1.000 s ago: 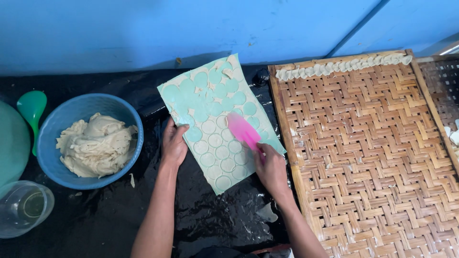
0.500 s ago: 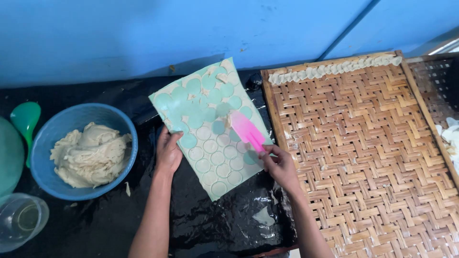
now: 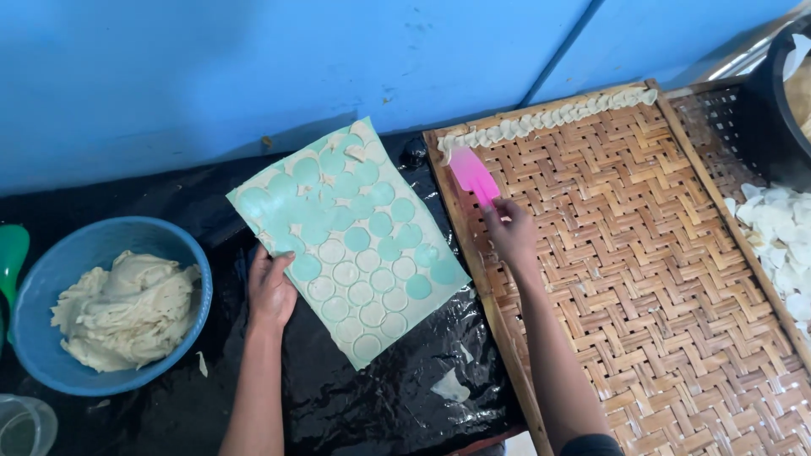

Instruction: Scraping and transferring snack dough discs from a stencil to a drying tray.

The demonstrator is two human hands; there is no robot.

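Holding a pink spatula point(image 3: 472, 175) over a woven bamboo tray point(image 3: 642, 279) while steadying a green dough sheet point(image 3: 351, 241).

The right hand point(image 3: 509, 232) pinches the spatula's handle between curled fingers, its blade pointing up and away from the grip toward a row of pale dough rounds point(image 3: 549, 122) along the tray's far edge. The left hand point(image 3: 272, 287) lies flat with fingers pressed on the near left edge of the green sheet, which carries round dough discs point(image 3: 369, 291) and rests on black plastic point(image 3: 397, 397) between the two hands. Left of the left hand sits a blue bowl point(image 3: 182, 253) of dough point(image 3: 127, 308).
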